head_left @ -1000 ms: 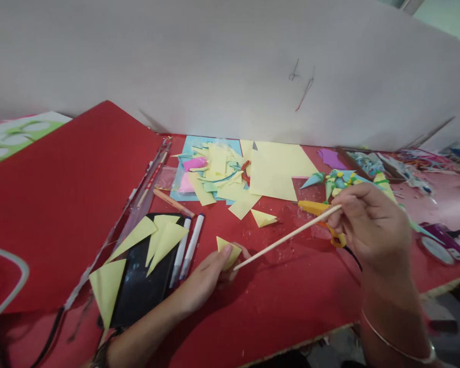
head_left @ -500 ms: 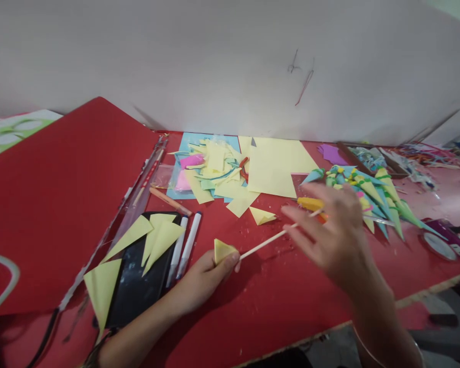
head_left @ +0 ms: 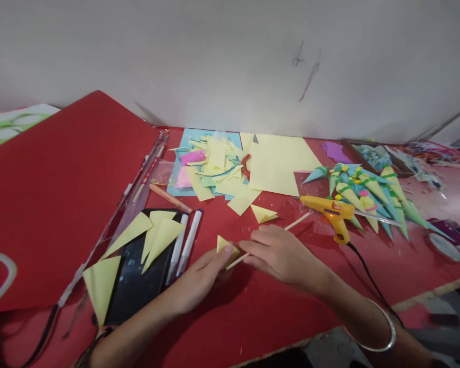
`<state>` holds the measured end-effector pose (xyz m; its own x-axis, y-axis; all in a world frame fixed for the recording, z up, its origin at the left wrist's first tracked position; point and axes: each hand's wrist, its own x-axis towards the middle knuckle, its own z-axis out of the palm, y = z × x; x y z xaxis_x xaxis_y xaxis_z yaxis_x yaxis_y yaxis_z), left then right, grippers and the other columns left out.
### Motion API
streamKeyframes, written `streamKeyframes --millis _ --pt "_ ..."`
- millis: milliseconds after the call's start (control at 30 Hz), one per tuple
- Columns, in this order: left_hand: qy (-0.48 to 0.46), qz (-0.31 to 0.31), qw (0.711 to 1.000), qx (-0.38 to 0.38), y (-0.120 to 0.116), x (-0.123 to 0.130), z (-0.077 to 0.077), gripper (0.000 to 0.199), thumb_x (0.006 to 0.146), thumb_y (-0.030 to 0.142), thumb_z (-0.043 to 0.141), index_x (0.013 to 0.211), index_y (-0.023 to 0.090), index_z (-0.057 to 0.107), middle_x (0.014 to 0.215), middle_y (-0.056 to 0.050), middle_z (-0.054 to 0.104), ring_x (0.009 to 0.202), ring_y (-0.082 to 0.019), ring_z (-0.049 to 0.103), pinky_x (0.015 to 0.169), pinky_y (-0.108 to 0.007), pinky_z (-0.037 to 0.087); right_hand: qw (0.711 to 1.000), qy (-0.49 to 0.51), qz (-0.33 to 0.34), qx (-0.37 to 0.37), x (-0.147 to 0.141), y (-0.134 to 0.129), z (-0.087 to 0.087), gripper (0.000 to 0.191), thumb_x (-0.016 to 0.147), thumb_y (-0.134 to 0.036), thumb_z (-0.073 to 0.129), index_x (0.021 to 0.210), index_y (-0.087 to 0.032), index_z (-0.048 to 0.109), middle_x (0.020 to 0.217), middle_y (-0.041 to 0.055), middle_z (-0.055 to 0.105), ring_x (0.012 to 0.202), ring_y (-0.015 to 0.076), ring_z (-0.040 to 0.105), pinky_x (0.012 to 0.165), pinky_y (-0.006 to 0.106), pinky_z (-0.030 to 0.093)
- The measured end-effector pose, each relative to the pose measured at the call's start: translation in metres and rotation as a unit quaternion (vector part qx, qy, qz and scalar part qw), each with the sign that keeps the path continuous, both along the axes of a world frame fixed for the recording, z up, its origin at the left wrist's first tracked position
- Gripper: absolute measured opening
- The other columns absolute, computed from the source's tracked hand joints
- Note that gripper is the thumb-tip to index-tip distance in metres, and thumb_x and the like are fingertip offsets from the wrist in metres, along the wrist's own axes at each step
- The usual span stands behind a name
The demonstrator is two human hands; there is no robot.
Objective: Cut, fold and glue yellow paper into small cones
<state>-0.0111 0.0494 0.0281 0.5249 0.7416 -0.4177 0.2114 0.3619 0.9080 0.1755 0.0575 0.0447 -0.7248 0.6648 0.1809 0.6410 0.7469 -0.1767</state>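
Pinched in my left hand (head_left: 209, 263) is a small folded piece of yellow paper (head_left: 223, 244), partly covered by the thumb. My right hand (head_left: 278, 250) has its fingers closed round a thin pale stick (head_left: 298, 221). The stick slants across, its near end beside the yellow paper and its far end near a yellow glue gun (head_left: 331, 208). Another folded yellow paper (head_left: 263, 213) lies just beyond my hands. Several yellow paper cones and pieces (head_left: 164, 241) rest on and beside a black phone-like slab (head_left: 138, 283) left of my left hand.
Two white markers (head_left: 190, 240) lie by the slab. A heap of paper scraps (head_left: 218, 163) and yellow sheets (head_left: 274, 166) sit by the wall. Decorated paper cones (head_left: 368, 191) are piled at right. The glue gun's cord (head_left: 364, 266) runs to the table edge.
My right hand has come left and down from beside the glue gun and closed on the stick near the yellow paper. The stick's near end has moved out from under my left thumb.
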Motion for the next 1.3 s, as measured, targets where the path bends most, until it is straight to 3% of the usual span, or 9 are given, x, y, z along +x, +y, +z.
streamKeyframes --millis 200,400,567,700,800,900,1000,1067,1300 --pt "-0.054 -0.041 0.992 -0.108 0.002 -0.002 -0.016 0.045 0.080 0.063 0.031 0.063 0.020 0.031 0.053 0.008 0.022 0.047 -0.007 0.013 0.043 -0.024 0.011 1.000 0.020 0.017 -0.005 -0.008 0.007 -0.013 0.045 0.094 -0.039 0.027 0.076 -0.014 0.060 0.071 0.0041 0.058 0.067 0.0151 0.045 0.061 0.028 0.029" --pt "-0.127 -0.113 0.975 -0.144 -0.001 0.001 -0.011 0.047 0.082 0.058 0.029 0.055 0.020 0.025 0.047 0.009 0.021 0.042 -0.006 0.015 0.042 -0.025 0.011 0.995 0.086 -0.003 -0.049 -0.008 0.004 -0.018 0.049 0.094 -0.045 0.023 0.069 -0.015 0.053 0.066 0.0020 0.055 0.063 0.0125 0.043 0.059 0.026 0.026" --pt "-0.112 -0.043 0.980 -0.161 -0.005 0.006 -0.005 0.040 0.076 0.051 0.043 0.059 0.021 0.024 0.050 0.010 0.021 0.043 -0.005 0.013 0.043 -0.024 0.010 0.991 0.120 -0.043 -0.044 -0.011 0.000 -0.019 0.049 0.094 -0.045 0.021 0.071 -0.017 0.053 0.062 -0.0003 0.055 0.059 0.0113 0.043 0.066 0.026 0.026" --pt "-0.088 -0.036 0.983 -0.159 -0.006 0.006 -0.005 0.035 0.077 0.048 0.042 0.061 0.021 0.027 0.049 0.011 0.022 0.043 -0.005 0.013 0.043 -0.024 0.011 0.990 0.128 -0.035 -0.045 -0.012 0.001 -0.023 0.049 0.094 -0.045 0.020 0.071 -0.017 0.053 0.062 -0.0007 0.055 0.059 0.0111 0.044 0.066 0.026 0.025" --pt "-0.065 -0.039 0.991 -0.107 -0.006 0.005 -0.005 0.032 0.078 0.051 0.042 0.069 0.021 0.035 0.052 0.010 0.025 0.045 -0.006 0.018 0.043 -0.022 0.018 0.988 0.141 -0.039 -0.054 -0.010 0.003 -0.024 0.047 0.095 -0.043 0.023 0.066 -0.017 0.050 0.059 -0.0028 0.053 0.057 0.0101 0.043 0.066 0.026 0.025" --pt "0.025 -0.022 0.997 0.076 -0.003 0.003 -0.005 0.027 0.083 0.046 0.040 0.077 0.020 0.043 0.059 0.006 0.039 0.052 -0.008 0.033 0.049 -0.022 0.028 0.980 0.164 -0.085 -0.069 -0.009 0.002 -0.024 0.042 0.094 -0.040 0.028 0.066 -0.017 0.049 0.057 -0.0042 0.051 0.055 0.0092 0.041 0.065 0.025 0.025" --pt "0.126 -0.027 0.967 0.221 0.001 0.002 -0.003 0.028 0.086 0.039 0.037 0.069 0.018 0.045 0.060 0.004 0.047 0.056 -0.010 0.041 0.051 -0.022 0.029 0.974 0.175 -0.126 -0.066 -0.009 0.000 -0.024 0.040 0.094 -0.037 0.031 0.064 -0.017 0.048 0.057 -0.0045 0.050 0.054 0.0088 0.041 0.063 0.024 0.024" --pt "0.147 -0.047 0.956 0.247 0.003 0.001 -0.002 0.031 0.088 0.037 0.033 0.068 0.018 0.046 0.060 0.004 0.049 0.054 -0.010 0.043 0.051 -0.022 0.029 0.973 0.171 -0.143 -0.052 -0.010 -0.002 -0.024 0.040 0.094 -0.037 0.031 0.064 -0.017 0.048 0.057 -0.0040 0.049 0.055 0.0090 0.041 0.062 0.024 0.024" --pt "0.198 -0.121 0.938 0.257 -0.001 -0.001 -0.009 0.034 0.090 0.038 0.022 0.098 0.019 0.048 0.071 -0.002 0.059 0.060 -0.016 0.054 0.056 -0.025 0.035 0.974 0.152 -0.155 -0.068 -0.011 -0.004 -0.025 0.040 0.092 -0.039 0.033 0.061 -0.018 0.046 0.053 -0.0038 0.045 0.051 0.0092 0.038 0.055 0.024 0.025"
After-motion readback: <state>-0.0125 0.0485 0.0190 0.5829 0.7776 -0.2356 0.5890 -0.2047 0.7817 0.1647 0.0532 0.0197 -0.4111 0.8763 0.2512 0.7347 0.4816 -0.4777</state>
